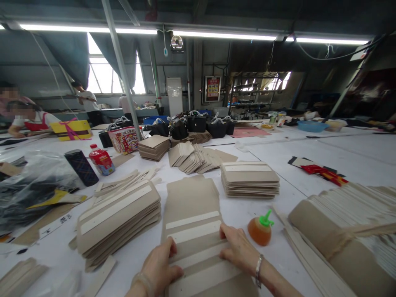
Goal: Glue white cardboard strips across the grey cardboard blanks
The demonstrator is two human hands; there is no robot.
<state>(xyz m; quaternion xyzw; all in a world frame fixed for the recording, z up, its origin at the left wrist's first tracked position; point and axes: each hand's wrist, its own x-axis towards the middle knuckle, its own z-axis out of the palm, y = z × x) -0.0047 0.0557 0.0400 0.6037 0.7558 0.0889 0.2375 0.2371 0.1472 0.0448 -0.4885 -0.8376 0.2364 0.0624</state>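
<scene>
A grey-brown cardboard panel (192,194) lies flat in front of me, crossed by several white strips (194,234). My left hand (158,266) is closed at its left edge, with the index finger by one end of a white strip and the thumb lower down. On the opposite edge, my right hand (239,248) is closed too, its fingertips at the right ends of the strips. Just beyond the right hand stands a squat squeeze bottle (259,231) of amber liquid with a green nozzle. Whether the panel is one board or overlapping boards, I cannot tell.
Stacks of similar panels stand at left (120,222) and far right (250,179). A large tied bundle (343,231) fills the right side. Farther off are a red bottle (101,160), a dark cylinder (81,167) and black bags (196,123). Other people work at the far left.
</scene>
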